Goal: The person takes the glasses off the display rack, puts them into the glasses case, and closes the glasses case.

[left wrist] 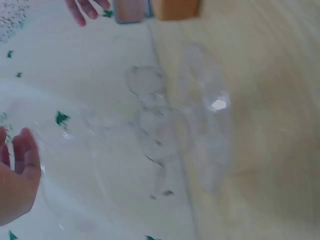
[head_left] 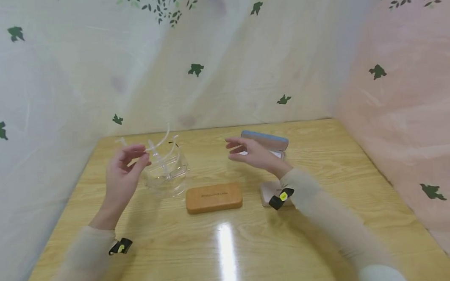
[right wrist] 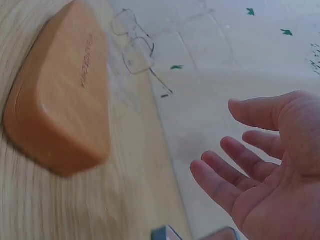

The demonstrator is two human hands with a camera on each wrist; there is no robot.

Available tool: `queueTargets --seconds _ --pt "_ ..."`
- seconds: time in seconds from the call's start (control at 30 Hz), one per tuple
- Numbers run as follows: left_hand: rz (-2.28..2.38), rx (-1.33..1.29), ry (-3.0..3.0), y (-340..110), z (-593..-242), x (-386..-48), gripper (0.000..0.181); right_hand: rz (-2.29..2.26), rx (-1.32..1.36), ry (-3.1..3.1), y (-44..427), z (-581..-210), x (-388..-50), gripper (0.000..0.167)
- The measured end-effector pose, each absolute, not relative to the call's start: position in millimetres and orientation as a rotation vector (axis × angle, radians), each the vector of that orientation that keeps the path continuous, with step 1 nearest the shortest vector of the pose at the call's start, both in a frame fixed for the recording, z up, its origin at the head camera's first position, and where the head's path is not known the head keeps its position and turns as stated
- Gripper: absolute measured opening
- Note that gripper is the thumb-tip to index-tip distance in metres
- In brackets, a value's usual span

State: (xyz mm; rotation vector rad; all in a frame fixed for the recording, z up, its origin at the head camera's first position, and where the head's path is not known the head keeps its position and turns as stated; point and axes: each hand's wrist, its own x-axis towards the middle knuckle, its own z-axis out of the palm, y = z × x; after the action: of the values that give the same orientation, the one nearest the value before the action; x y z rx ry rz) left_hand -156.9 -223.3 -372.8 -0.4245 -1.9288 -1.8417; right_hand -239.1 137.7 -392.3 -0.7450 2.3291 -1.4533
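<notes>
Left hand (head_left: 123,175) and right hand (head_left: 254,154) are raised on either side of the orange case (head_left: 214,198), with nothing seen in their fingers.
In the head view, the clear stand (head_left: 159,158) is left of the orange case and farther back; the left hand's fingers curve loosely near it, and I cannot tell if they touch. The blue-topped case (head_left: 265,140) is behind the orange case, to the right; the pale case (head_left: 267,192) is at its right. In the left wrist view, glasses (left wrist: 153,104) seem set on the stand, probably so the lenses avoid the table (left wrist: 270,125). In the right wrist view, beyond the orange case, the right fingers are apart, slightly bent, holding nothing.
</notes>
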Motion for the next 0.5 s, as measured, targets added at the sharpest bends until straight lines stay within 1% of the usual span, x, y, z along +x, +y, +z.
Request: queueTargets --seconds 0.1,0.2,0.27,0.37,0.4,0.47,0.5 --pt "-1.824 -0.314 -1.828 -238.8 -382.3 -153.8 0.026 -1.453 -0.699 2.275 121.6 -397.5 -242.2 0.064" --pt "-1.769 -0.118 -1.92 -253.0 -392.0 -151.4 0.038 -1.476 -0.668 2.197 105.0 -403.3 -245.5 0.067" --pt "-1.763 0.033 -2.08 -262.6 -397.8 -150.1 0.054 -1.5 -0.658 2.155 92.3 -407.9 -247.4 0.07" --pt "-1.815 0.175 -2.407 -276.5 -406.3 -148.3 0.091 -1.542 -0.628 2.095 71.7 -414.7 -248.8 0.073" --pt "-1.839 0.202 -2.511 -280.2 -409.4 -148.0 0.101 -1.551 -0.616 2.08 64.9 -416.8 -248.5 0.073" --pt "-1.913 0.216 -2.653 -286.0 -415.5 -147.7 0.112 -1.544 -0.602 2.07 52.3 -419.8 -246.7 0.074" --pt "-1.948 0.212 -2.693 -288.0 -418.3 -147.4 0.114 -1.545 -0.593 2.056 46.5 -421.2 -245.8 0.074"
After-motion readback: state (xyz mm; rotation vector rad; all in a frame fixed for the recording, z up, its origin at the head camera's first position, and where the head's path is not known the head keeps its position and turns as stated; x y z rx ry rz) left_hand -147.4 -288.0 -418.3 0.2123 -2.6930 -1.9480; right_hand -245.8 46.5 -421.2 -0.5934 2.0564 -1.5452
